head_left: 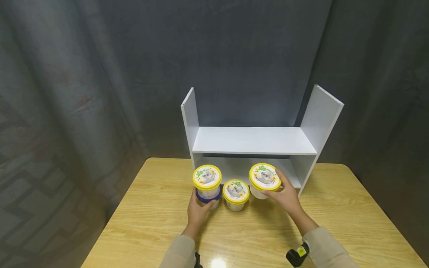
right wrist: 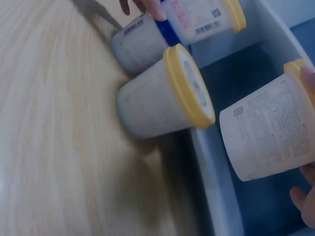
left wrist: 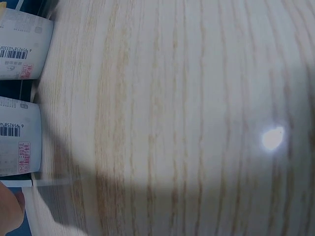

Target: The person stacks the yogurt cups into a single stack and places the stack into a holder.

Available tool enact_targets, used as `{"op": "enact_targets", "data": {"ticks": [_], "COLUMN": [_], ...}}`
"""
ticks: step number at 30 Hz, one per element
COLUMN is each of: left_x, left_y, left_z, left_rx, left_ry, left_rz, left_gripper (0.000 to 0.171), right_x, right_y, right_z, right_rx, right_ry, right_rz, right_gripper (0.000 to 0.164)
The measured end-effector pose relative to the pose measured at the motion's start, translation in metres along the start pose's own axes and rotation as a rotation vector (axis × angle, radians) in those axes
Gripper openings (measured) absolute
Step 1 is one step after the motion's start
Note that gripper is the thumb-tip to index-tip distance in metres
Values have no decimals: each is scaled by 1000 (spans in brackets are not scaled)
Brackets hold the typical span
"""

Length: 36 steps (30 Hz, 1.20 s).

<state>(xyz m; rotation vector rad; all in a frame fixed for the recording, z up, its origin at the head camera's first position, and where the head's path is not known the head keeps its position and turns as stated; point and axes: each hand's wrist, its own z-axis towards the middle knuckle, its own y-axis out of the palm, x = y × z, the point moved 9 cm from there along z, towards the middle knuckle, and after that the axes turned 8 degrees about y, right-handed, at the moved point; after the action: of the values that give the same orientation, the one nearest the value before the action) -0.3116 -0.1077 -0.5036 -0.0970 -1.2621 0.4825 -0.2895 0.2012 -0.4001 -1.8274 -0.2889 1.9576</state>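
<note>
My left hand [head_left: 197,213] grips a white tub with a blue lid [head_left: 203,199] around its lid. On top of that tub sits another tub with a yellow-rimmed, printed lid [head_left: 207,177]. To their right, a yellow-lidded tub [head_left: 236,191] stands upright on the table. My right hand [head_left: 288,195] holds a third yellow-lidded tub [head_left: 264,176] by its lid, thumb in front and fingers at the far side. In the right wrist view this tub [right wrist: 268,130] overlaps the shelf's lower level. Printed tub sides [left wrist: 20,137] fill the left edge of the left wrist view.
A white two-level shelf [head_left: 254,140] with upright side panels stands at the back of the wooden table [head_left: 154,219]. Its lower level lies behind the tubs. Dark grey curtains [head_left: 248,56] hang behind and at both sides.
</note>
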Motion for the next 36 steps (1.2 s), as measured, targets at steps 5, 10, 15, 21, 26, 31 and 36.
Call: {"op": "enact_targets", "data": {"ticks": [5,10,15,21,26,31,36], "left_x": [1,2,1,0,1,4,3], "left_y": [0,-2,-1,0,1,1,0], "left_z": [0,1,0,0,0,0,0], "left_rx": [2,14,14,8,6,13,6], "left_ry": [3,21,20,15,5,12,8], "left_rz": [9,0,-25,-43,-46,-41,-18], "left_gripper": [94,93,94,95,95,94,94], "right_x": [-12,-25,-38,-51,-64,-73,-85], "right_y": [6,11,18,25,30,35,40], "right_z": [-1,-1,0,4,6,8,10], "right_rx": [-45,-74,-97,-121,-135,-153,-155], "right_ry": [5,18,10,-11,-41,-32,-49], "right_rz": [-3,3,18,26,29,44,42], "right_gripper": [97,95,94,95,95,94,93]}}
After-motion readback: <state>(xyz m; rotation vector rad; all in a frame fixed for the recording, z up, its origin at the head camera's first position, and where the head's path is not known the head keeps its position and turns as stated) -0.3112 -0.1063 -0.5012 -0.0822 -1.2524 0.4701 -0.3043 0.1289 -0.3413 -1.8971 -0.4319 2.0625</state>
